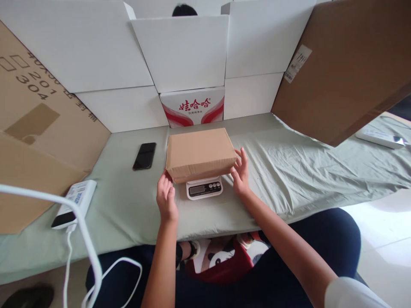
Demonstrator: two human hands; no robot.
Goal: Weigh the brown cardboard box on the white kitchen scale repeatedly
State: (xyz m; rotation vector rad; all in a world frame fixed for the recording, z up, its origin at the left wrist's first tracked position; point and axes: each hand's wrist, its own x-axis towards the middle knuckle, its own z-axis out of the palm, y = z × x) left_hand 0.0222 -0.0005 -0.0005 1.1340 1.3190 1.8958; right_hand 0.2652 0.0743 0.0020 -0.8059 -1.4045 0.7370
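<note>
Cardboard dominates the frame: white corrugated cardboard panels (180, 51) stand as a back wall, with 2 large brown cardboard sheets (346, 72) leaning in at either side. Pale green wrinkled cloth (308, 171) covers the table. Red-and-white printed carton (192, 107) sits at the back, centre.

Closed plain brown cardboard box (199, 153) rests on top of the small white digital scale (204, 188); the box overhangs the platform on all sides, and only the scale's display and buttons show in front.

Left hand (166, 199): open, fingers together, fingertips touching the box's lower left front corner. Right hand (240, 171): open, fingers spread, resting against the box's right end. Neither hand grips.

White power bank with cable (75, 203) lies near the left table edge. Black smartphone (144, 155) lies face up, just left of the box and apart from it.

Risk, as judged: the box is far wider than the platform, so uneven hand pressure could tip it or slide it off. Any lingering fingertip contact would likely skew the reading. Display digits too small to read.
</note>
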